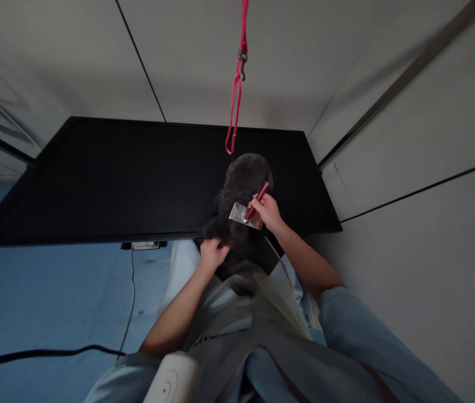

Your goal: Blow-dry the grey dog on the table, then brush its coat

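Observation:
A dark, curly-coated dog (248, 173) is at the near edge of the black table, close against my apron. My right hand (268, 210) is closed round the red handle of a slicker brush (258, 200). The brush's pale rectangular head lies over the dog's coat. Lower and to the left, my left hand (213, 254) is closed at a dark tuft of the dog's fur; whether a leg is inside the grip is hard to make out in the dim light.
The black ribbed grooming table (136, 179) fills the middle. Over it hangs a pink loop leash (236, 101) with a metal clasp. Pale walls rise behind and to the right. A dark cable (52, 354) runs over the blue floor (73, 302); a white rounded device (173, 378) is near my waist.

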{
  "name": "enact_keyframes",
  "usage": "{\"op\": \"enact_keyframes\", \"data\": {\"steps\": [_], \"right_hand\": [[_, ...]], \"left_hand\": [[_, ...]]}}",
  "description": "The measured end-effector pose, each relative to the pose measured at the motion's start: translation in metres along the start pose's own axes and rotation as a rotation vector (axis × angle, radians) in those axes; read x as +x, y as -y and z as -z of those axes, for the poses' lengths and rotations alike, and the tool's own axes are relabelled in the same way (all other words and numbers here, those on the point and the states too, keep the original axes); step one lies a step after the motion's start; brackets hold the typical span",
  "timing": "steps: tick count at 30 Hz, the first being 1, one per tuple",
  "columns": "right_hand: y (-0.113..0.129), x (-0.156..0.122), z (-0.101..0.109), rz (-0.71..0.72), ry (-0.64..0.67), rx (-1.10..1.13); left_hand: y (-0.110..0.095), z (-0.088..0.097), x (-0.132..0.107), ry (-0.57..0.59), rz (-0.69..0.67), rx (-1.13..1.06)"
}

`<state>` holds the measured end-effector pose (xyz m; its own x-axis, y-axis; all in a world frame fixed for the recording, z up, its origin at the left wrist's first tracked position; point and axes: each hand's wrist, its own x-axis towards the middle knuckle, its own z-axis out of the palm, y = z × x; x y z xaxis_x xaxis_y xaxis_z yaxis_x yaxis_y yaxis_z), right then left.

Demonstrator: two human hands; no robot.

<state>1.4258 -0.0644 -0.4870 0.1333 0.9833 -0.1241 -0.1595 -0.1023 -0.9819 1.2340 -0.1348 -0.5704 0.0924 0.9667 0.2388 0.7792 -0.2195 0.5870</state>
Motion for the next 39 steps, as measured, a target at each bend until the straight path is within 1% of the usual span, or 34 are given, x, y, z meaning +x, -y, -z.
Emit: {"op": "enact_keyframes", "data": {"steps": [1,2,3,5,6,7,9,10,11,13,14,15,16,18,19,20,23,24,25,27,28,29,30,32,33,34,37,38,39], "right_hand": [[0.0,-0.001,0.0,0.036,-0.047,0.004],[0.0,-0.001,0.0,0.059,-0.06,0.003],[-0.001,-0.001,0.0,0.058,-0.037,-0.002],[-0.001,0.001,0.002,-0.002,0.048,0.002],[0.0,0.003,0.004,-0.032,0.065,0.01],[0.0,0.005,0.006,-0.037,0.042,0.017],[0.002,0.008,0.009,0.02,-0.083,0.02],[0.002,0.009,0.01,0.044,-0.114,0.015],[0.002,0.009,0.01,0.042,-0.092,0.004],[0.002,0.009,0.01,-0.032,0.045,-0.019],[0.001,0.009,0.01,-0.071,0.094,-0.025],[0.001,0.01,0.011,-0.081,0.085,-0.027],[0.002,0.011,0.011,-0.053,0.016,-0.025],[0.003,0.011,0.014,0.069,-0.182,-0.014],[0.003,0.01,0.014,0.114,-0.225,-0.015],[0.003,0.008,0.015,0.125,-0.195,-0.022],[0.002,0.003,0.015,0.015,0.077,-0.057],[0.003,0.001,0.015,-0.006,0.102,-0.065],[0.004,0.001,0.015,0.008,0.057,-0.07],[0.007,0.001,0.015,0.099,-0.127,-0.061],[0.008,0.001,0.015,0.131,-0.171,-0.052],[0.008,0.0,0.015,0.132,-0.15,-0.047],[0.008,0.0,0.014,0.1,-0.072,-0.046],[0.007,0.0,0.014,-0.015,0.117,-0.061],[0.006,0.002,0.014,-0.053,0.147,-0.07],[0.006,0.004,0.015,-0.055,0.112,-0.076],[0.008,0.008,0.018,0.086,-0.158,-0.063],[0.008,0.008,0.018,0.111,-0.178,-0.061],[0.008,0.007,0.016,0.099,-0.132,-0.065]], "left_hand": [[0.0,0.0,0.001,0.008,0.0,-0.008],[0.0,0.001,0.001,0.019,-0.003,-0.012],[0.0,0.0,0.001,0.029,-0.007,-0.012],[0.001,-0.001,0.0,0.036,-0.014,-0.011],[0.002,-0.002,-0.001,0.031,-0.016,-0.012],[0.002,-0.003,-0.002,0.023,-0.014,-0.012],[0.003,-0.005,-0.004,0.011,-0.011,-0.01],[0.004,-0.006,-0.004,0.009,-0.012,-0.01],[0.004,-0.006,-0.005,0.011,-0.016,-0.011],[0.004,-0.007,-0.006,0.016,-0.027,-0.016],[0.005,-0.007,-0.006,0.016,-0.03,-0.021],[0.005,-0.007,-0.007,0.012,-0.031,-0.025],[0.005,-0.008,-0.007,0.009,-0.03,-0.029],[0.006,-0.008,-0.007,0.005,-0.026,-0.037],[0.007,-0.009,-0.006,0.008,-0.022,-0.04],[0.007,-0.009,-0.006,0.015,-0.015,-0.039],[0.006,-0.01,-0.005,0.03,0.006,-0.04],[0.005,-0.01,-0.004,0.027,0.008,-0.044],[0.005,-0.01,-0.004,0.02,0.005,-0.05],[0.005,-0.01,-0.004,0.01,-0.008,-0.061],[0.005,-0.01,-0.004,0.009,-0.012,-0.06],[0.005,-0.011,-0.004,0.012,-0.012,-0.056],[0.006,-0.011,-0.005,0.015,-0.009,-0.052],[0.007,-0.013,-0.006,0.013,-0.002,-0.051],[0.007,-0.014,-0.006,0.007,-0.004,-0.056],[0.007,-0.014,-0.006,0.0,-0.012,-0.064],[0.006,-0.015,-0.006,-0.012,-0.041,-0.081],[0.005,-0.015,-0.005,-0.007,-0.045,-0.08],[0.005,-0.015,-0.005,0.001,-0.045,-0.076]]}}
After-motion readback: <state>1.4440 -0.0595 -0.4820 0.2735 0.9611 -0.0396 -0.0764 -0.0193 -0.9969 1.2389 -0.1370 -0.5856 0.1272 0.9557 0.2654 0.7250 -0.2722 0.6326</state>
